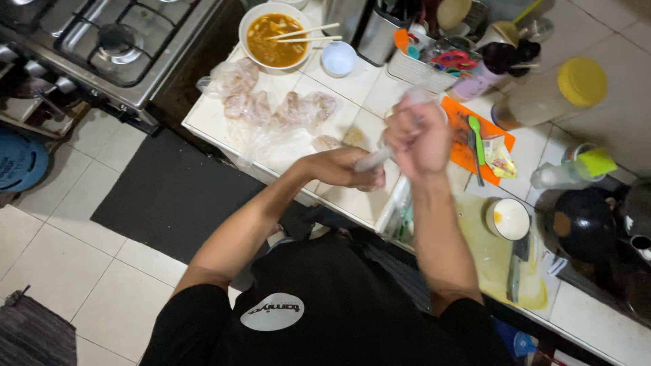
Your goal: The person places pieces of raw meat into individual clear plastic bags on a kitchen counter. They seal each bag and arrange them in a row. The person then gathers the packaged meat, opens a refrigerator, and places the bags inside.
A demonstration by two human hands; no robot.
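Left hand (349,168): lay low over the white tiled counter (352,81), fingers curled down around the lower end of a clear plastic bag (376,157); how tightly they closed could not be told, the end being hidden under the knuckles.

Right hand (417,135): raised above the left, fingers folded into a fist around the upper part of the same bag; the picture was blurred here, so the grip was probably firm but the fingertips did not show.

Clear plastic bag: stretched as a thin twisted strand between the two hands, running from under the left fingers up into the right fist.

Beyond the left fingers: several filled plastic bags of pale meat (271,105) lying on the counter, well apart from the hand. Farther off, a white bowl of orange soup (274,37) with chopsticks (308,34) across its rim, and a small white cup (338,58) beside it.

Just beyond the right fingers: an orange board (458,152) bearing a green spoon (477,135). Nearer the person, a white cup (507,218) on a yellowish cutting board (488,257).
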